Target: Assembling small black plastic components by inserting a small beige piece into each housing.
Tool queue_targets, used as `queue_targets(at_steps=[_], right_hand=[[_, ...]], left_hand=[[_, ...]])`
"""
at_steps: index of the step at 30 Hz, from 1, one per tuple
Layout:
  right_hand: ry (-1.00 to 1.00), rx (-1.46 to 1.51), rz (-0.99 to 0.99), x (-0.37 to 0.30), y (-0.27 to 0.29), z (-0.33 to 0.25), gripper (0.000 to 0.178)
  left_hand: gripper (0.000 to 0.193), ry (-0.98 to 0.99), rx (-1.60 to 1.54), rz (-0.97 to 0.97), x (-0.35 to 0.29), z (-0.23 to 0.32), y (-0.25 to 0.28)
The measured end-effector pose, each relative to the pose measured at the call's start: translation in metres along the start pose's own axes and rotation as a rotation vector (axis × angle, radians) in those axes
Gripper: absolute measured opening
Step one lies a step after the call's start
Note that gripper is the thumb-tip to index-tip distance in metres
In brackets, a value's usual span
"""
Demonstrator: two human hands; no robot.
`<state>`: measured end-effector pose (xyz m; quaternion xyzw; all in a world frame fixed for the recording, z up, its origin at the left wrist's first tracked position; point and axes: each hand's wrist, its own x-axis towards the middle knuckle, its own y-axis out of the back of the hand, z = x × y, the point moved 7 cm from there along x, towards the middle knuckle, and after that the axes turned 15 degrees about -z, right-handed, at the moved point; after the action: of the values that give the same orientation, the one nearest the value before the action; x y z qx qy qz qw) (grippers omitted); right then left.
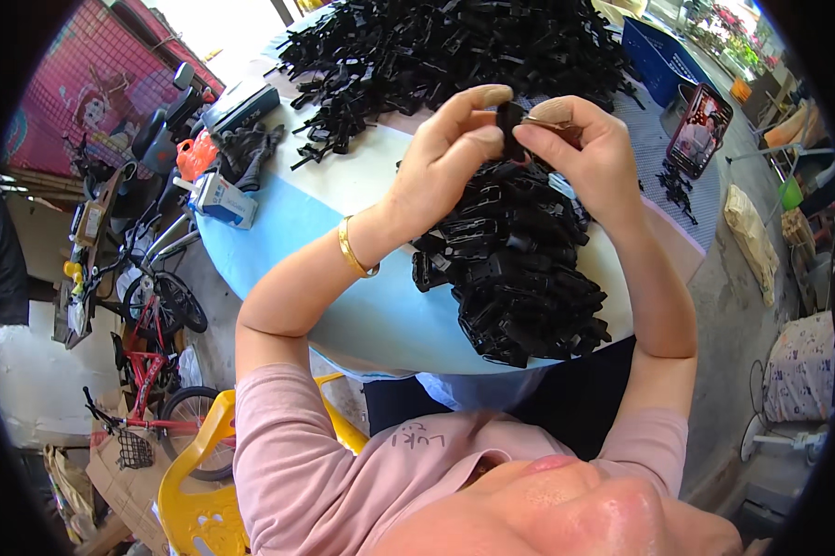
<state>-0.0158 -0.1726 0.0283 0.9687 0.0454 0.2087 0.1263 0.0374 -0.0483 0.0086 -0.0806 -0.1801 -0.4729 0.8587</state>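
Observation:
Above the near edge of the round table (362,315), both my hands are raised and close together. My left hand (445,157), with a gold bracelet at the wrist, is closed in a pinch on a small black plastic part (509,128). My right hand (594,153) meets it from the other side, thumb and fingers pressed on a thin brownish piece (555,123) whose kind I cannot make out. Right below them lies a heap of black plastic parts (519,269), in rows near the table's edge. A larger loose pile of similar black parts (464,56) covers the far side.
At the table's left are a blue-and-white carton (227,200), a dark crumpled cloth (248,153) and an orange plastic bag (196,156). A blue basket (660,63) and a propped phone (700,130) stand at the right. A yellow chair (200,500) and a red bicycle (144,375) are lower left.

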Motion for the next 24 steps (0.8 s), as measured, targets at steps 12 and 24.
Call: queue_targets(at_steps=[12, 24], right_hand=[[-0.187, 0.067, -0.144, 0.005, -0.002, 0.021, 0.011], [-0.166, 0.003, -0.13, -0.001, -0.015, 0.011, 0.014]], left_hand=[[0.034, -0.031, 0.324, 0.002, -0.005, 0.006, -0.003], [0.025, -0.095, 0.45, 0.01, -0.007, 0.017, -0.005]])
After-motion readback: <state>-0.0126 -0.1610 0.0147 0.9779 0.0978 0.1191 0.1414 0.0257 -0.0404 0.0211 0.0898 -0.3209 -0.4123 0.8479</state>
